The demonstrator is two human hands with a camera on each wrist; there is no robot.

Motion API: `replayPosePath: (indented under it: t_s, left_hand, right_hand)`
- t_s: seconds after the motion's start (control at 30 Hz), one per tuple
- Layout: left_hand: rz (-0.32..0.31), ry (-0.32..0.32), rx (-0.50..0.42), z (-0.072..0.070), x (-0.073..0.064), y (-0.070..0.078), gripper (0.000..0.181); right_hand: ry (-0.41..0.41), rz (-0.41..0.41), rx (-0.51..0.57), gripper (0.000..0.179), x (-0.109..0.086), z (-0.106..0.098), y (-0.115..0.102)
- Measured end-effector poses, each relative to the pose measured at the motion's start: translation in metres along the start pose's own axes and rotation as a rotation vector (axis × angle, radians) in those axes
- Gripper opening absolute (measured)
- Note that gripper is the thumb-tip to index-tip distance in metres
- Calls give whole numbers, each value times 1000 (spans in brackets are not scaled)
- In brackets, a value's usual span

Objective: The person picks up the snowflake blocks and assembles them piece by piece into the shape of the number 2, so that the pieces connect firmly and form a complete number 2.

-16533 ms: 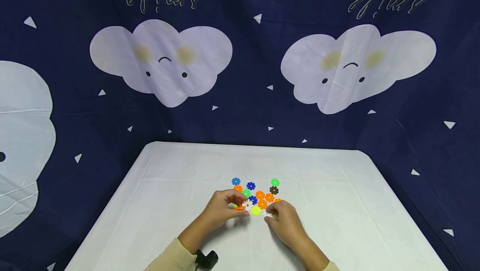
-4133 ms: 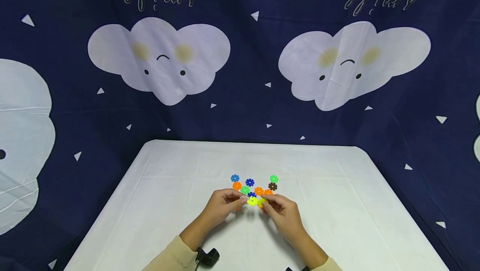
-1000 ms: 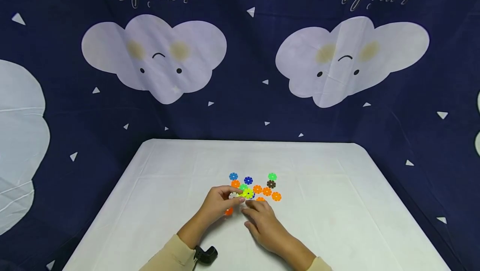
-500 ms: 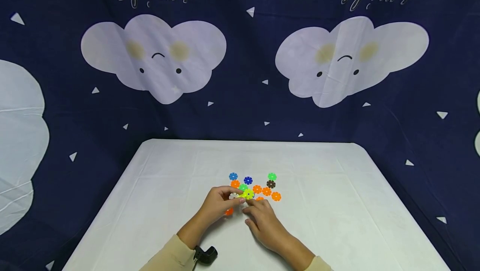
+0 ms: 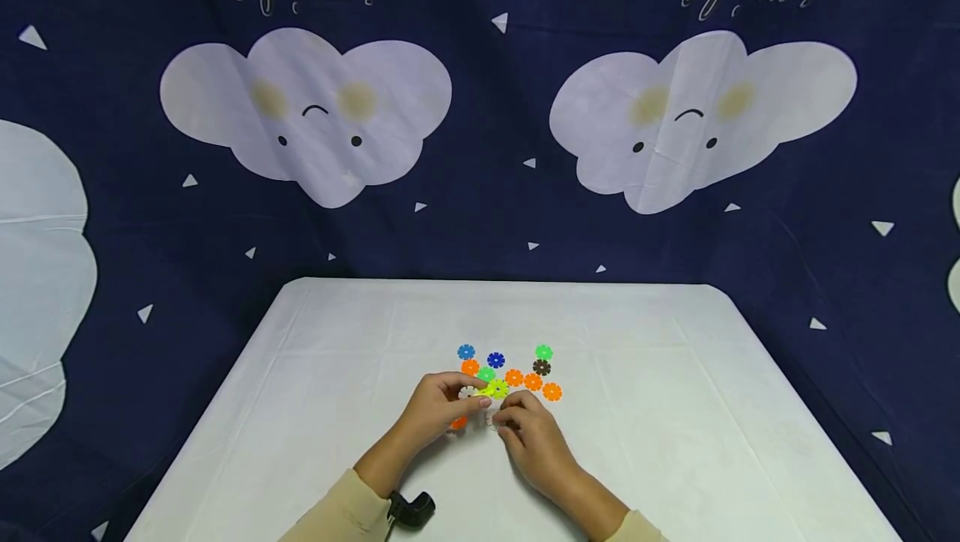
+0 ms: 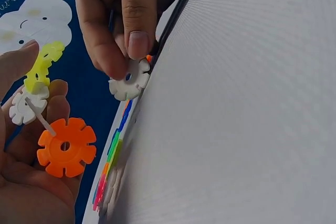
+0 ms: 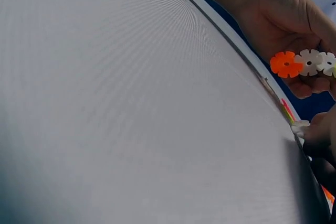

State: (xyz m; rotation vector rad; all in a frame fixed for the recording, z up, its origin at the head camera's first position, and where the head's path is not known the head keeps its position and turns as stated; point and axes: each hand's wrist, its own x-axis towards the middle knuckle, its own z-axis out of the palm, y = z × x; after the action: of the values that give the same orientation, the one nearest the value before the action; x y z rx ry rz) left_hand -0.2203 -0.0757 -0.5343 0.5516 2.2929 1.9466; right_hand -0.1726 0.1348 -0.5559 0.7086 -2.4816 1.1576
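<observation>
My left hand point(image 5: 438, 404) pinches a chain of notched snowflake discs, held above the table. In the left wrist view the chain runs from an orange disc point(image 6: 66, 153) through white discs point(image 6: 23, 108) to yellow ones point(image 6: 42, 66). The yellow end point(image 5: 498, 389) points towards my right hand point(image 5: 534, 438), whose thumb and fingers pinch a loose white disc point(image 6: 128, 85) low over the tabletop. From the right wrist view, the chain's orange disc point(image 7: 286, 64) and white disc point(image 7: 310, 62) show against the left palm.
Loose discs lie just beyond the hands: a light blue disc point(image 5: 466, 352), a dark blue disc point(image 5: 496, 360), a green disc point(image 5: 543, 353), a brown disc point(image 5: 542, 368) and several orange discs point(image 5: 552, 392). They rest on a white-covered table point(image 5: 637, 409) before a dark blue cloud-print curtain point(image 5: 495, 108).
Yellow discs have joined the left hand's chain since the oldest frame. The right hand let go of the yellow end, reached down to the table, and now pinches a white disc.
</observation>
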Motion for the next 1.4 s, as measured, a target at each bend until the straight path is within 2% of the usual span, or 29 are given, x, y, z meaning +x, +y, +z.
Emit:
replayPosePath:
  t_s: [0.1, 0.2, 0.47, 0.63, 0.73, 0.87, 1.4]
  left_hand:
    - [10, -3, 8, -1, 0, 0, 20]
    - [17, -6, 5, -1, 0, 1, 20]
    - [9, -11, 1, -1, 1, 0, 20]
    - [-4, -7, -28, -1, 1, -1, 22]
    - [-13, -10, -53, -2, 2, -1, 23]
    - [-4, -26, -71, -3, 2, -1, 23]
    - [88, -155, -100, -1, 0, -3, 28]
  right_hand:
    - [33, 30, 62, 19, 1, -1, 0]
    - [59, 97, 156, 19, 1, -4, -1]
    - [88, 437, 545, 14, 4, -18, 1]
    - [109, 567, 789, 25, 5, -26, 3]
    - [128, 593, 901, 30, 6, -27, 4]
    - [142, 583, 975, 32, 6, -28, 6]
    - [119, 559, 1065, 35, 7, -33, 1]
